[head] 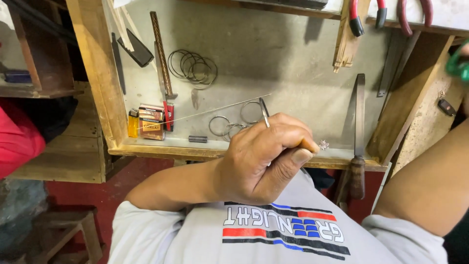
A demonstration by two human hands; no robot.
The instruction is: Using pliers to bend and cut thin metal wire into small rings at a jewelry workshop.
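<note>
I saw the left hand (259, 156) curled tight. Its thumb and first finger pinched a tiny shiny piece (323, 144). The piece stuck out on the right side of the hand, at the fingertips, just over the front edge of the bench (161, 150). So the piece was right at the left hand, and that hand was the near one by far.

A thin metal strip (264, 111) poked up out of the top of the fist. I could not tell what it was.

The right arm (430, 181) went up along the right side, well apart from the piece. The right hand was almost out of the picture, near a green thing (458, 64), so I could not tell if it was clenched or loose.

Behind the left hand lay a long thin wire (205, 113). It ran low on the left to high on the right. Some wire rings (229, 126) lay just beside the hand. A long file (360, 112) lay to the right of the piece, pointing away from me.
</note>
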